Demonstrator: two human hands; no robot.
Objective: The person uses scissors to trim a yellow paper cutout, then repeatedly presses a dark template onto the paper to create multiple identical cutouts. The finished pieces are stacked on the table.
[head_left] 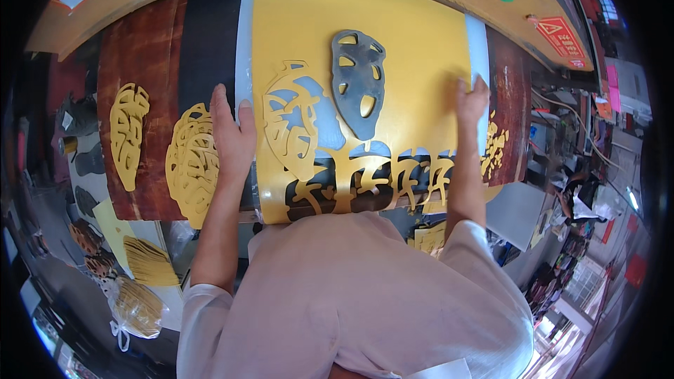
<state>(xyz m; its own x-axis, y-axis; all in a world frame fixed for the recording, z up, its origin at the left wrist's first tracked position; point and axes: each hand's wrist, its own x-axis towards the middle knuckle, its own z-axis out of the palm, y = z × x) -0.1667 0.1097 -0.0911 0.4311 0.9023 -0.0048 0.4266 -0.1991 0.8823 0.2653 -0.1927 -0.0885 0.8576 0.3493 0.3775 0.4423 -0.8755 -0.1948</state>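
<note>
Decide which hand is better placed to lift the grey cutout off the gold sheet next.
Probably the right hand. It rests at the gold sheet's right edge, with bare sheet between it and the grey cutout. The left hand lies flat on the left edge, with a gold cutout in between.

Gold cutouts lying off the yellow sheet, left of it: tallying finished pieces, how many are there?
2: a narrow gold cutout far left on the dark board, and a wider cutout beside the left hand. More may be hidden.

Bright even daylight, soft shadows, strong fisheye bending and black vignette at rim, centre sharp, edges smeared
</note>
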